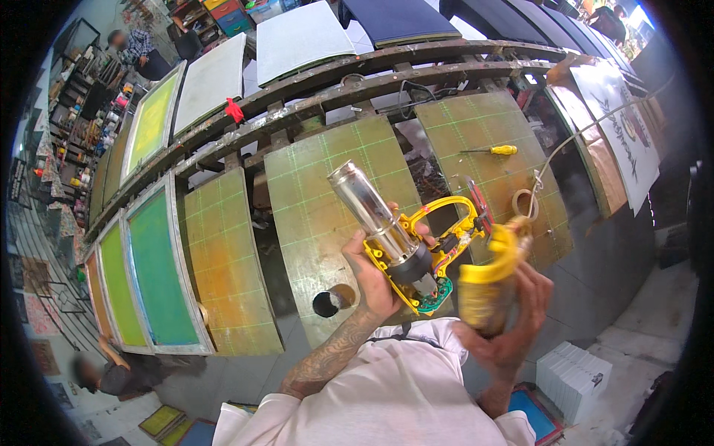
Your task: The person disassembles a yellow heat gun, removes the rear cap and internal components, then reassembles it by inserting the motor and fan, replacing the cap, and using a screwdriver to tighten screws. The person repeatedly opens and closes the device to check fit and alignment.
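My left hand is wrapped round an opened heat gun, whose shiny metal barrel points up and away to the left. Wires, a trigger part and a green circuit board show inside its yellow housing half. In my right hand is a separate yellow housing piece, smeared by motion, just right of the heat gun. A yellow-handled screwdriver lies on the board beyond. Near my left forearm stands a dark-mouthed round container.
Greenish printing boards with grid lines lie before me along a metal rail. Framed screens stand at the left. A tape roll and a cord are at the right. Two people are at the left.
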The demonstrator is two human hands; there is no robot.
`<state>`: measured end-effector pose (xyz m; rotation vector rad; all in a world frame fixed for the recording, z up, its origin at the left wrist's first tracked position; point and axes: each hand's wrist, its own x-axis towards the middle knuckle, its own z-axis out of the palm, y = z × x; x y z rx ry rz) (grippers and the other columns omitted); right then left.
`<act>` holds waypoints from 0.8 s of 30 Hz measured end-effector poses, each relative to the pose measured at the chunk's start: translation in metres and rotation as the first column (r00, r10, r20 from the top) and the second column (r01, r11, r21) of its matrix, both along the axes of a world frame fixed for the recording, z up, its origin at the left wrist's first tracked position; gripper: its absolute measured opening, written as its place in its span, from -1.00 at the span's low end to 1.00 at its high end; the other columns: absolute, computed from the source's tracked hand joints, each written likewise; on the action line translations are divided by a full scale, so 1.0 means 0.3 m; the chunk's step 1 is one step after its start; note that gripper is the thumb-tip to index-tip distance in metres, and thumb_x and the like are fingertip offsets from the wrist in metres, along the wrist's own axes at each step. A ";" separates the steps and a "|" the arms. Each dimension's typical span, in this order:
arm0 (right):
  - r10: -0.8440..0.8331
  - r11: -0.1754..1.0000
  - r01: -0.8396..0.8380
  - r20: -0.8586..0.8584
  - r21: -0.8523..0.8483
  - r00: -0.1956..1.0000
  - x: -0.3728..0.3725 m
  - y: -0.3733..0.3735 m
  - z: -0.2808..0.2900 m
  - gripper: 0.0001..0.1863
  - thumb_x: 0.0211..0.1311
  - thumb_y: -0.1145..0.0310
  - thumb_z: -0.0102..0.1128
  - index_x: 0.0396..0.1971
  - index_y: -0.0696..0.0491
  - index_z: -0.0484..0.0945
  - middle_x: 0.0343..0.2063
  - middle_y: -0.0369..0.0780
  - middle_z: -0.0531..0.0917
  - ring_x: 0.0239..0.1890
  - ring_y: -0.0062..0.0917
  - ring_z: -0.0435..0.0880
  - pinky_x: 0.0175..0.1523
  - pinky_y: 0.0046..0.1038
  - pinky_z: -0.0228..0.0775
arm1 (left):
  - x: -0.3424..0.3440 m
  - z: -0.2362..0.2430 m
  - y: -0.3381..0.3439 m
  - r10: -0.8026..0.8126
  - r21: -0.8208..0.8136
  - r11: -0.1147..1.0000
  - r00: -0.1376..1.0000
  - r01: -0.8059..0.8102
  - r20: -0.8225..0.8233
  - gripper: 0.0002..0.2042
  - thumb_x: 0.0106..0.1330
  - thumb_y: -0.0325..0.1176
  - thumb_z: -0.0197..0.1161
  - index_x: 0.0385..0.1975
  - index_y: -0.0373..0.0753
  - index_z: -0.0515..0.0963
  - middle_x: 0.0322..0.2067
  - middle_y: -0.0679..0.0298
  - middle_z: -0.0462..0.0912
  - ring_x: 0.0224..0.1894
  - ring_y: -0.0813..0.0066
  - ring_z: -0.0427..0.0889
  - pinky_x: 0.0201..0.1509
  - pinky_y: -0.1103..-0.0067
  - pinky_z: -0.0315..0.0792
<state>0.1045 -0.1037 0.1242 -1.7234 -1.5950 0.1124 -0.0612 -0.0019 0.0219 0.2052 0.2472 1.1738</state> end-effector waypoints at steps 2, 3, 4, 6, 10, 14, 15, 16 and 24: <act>0.061 0.996 -0.058 0.051 -0.061 0.997 -0.048 0.034 -0.006 -0.17 -0.36 0.13 0.74 0.04 0.10 0.60 0.03 -0.14 0.64 0.07 -0.20 0.57 0.24 -0.11 0.36 | 0.005 0.023 -0.010 0.022 -0.039 0.999 0.997 -0.025 -0.070 -0.31 0.54 0.29 -0.30 0.37 -0.15 0.29 -0.03 -0.01 0.67 0.02 0.12 0.69 0.14 0.24 0.64; 0.098 0.991 -0.091 0.077 -0.093 0.992 -0.062 0.049 -0.014 -0.14 -0.38 0.13 0.76 0.06 0.10 0.59 0.03 -0.16 0.64 0.08 -0.21 0.56 0.24 -0.11 0.34 | 0.006 0.037 -0.016 0.038 -0.059 0.997 0.994 -0.045 -0.104 -0.31 0.55 0.27 -0.30 0.37 -0.18 0.29 -0.02 -0.01 0.68 0.02 0.13 0.69 0.17 0.26 0.63; 0.105 0.991 -0.099 0.065 -0.088 0.992 -0.072 0.058 -0.027 -0.14 -0.38 0.12 0.76 0.06 0.10 0.59 0.04 -0.16 0.64 0.08 -0.21 0.56 0.25 -0.11 0.33 | 0.008 0.051 -0.020 0.037 -0.058 0.997 0.987 -0.047 -0.157 -0.32 0.52 0.28 -0.28 0.35 -0.15 0.29 -0.02 0.00 0.67 0.04 0.14 0.69 0.19 0.24 0.61; 0.120 0.990 -0.116 0.039 -0.084 0.992 -0.090 0.063 -0.053 -0.12 -0.38 0.10 0.77 0.07 0.09 0.58 0.04 -0.15 0.63 0.10 -0.20 0.54 0.26 -0.12 0.31 | 0.008 0.063 -0.029 0.035 -0.052 0.998 0.972 -0.048 -0.234 -0.32 0.47 0.30 -0.22 0.34 -0.12 0.29 -0.01 0.01 0.66 0.07 0.15 0.68 0.23 0.21 0.58; 0.144 0.988 -0.142 0.028 -0.062 0.989 -0.100 0.079 -0.090 -0.08 -0.32 0.01 0.76 0.12 0.09 0.57 0.04 -0.15 0.64 0.11 -0.21 0.53 0.28 -0.10 0.30 | 0.006 0.066 -0.035 0.055 -0.001 0.998 0.950 -0.058 -0.307 -0.28 0.41 0.32 -0.12 0.35 -0.14 0.26 0.03 0.00 0.65 0.11 0.15 0.66 0.27 0.21 0.55; 0.159 0.987 -0.159 0.060 0.005 0.985 -0.092 0.096 -0.116 -0.06 -0.24 -0.13 0.72 0.15 0.09 0.57 0.05 -0.14 0.65 0.15 -0.21 0.53 0.30 -0.08 0.29 | 0.008 0.111 -0.043 0.058 0.013 0.998 0.934 -0.057 -0.351 -0.24 0.38 0.30 -0.03 0.36 -0.21 0.24 0.06 -0.03 0.63 0.11 0.15 0.66 0.30 0.22 0.54; 0.159 0.987 -0.161 0.070 0.015 0.985 -0.088 0.098 -0.123 -0.06 -0.22 -0.16 0.71 0.15 0.09 0.57 0.05 -0.13 0.65 0.16 -0.20 0.54 0.30 -0.08 0.29 | 0.003 0.116 -0.044 0.053 0.050 0.998 0.935 -0.038 -0.351 -0.24 0.38 0.28 -0.01 0.36 -0.25 0.25 0.08 0.01 0.61 0.13 0.19 0.65 0.32 0.25 0.52; 0.160 0.986 -0.162 0.079 0.024 0.984 -0.084 0.099 -0.130 -0.05 -0.21 -0.19 0.70 0.15 0.09 0.57 0.06 -0.13 0.65 0.17 -0.20 0.54 0.30 -0.08 0.29 | 0.007 0.131 -0.046 0.075 0.050 0.997 0.915 -0.061 -0.397 -0.22 0.36 0.28 0.02 0.36 -0.26 0.26 0.08 0.02 0.60 0.13 0.21 0.64 0.32 0.27 0.51; 0.175 0.981 -0.183 0.113 0.060 0.978 -0.069 0.112 -0.154 -0.02 -0.19 -0.27 0.68 0.17 0.08 0.56 0.07 -0.12 0.65 0.16 -0.20 0.57 0.31 -0.06 0.29 | 0.013 0.147 -0.047 0.051 0.012 0.999 0.903 -0.051 -0.427 -0.10 0.15 0.28 0.26 0.32 -0.36 0.31 0.08 0.08 0.57 0.12 0.29 0.63 0.28 0.38 0.51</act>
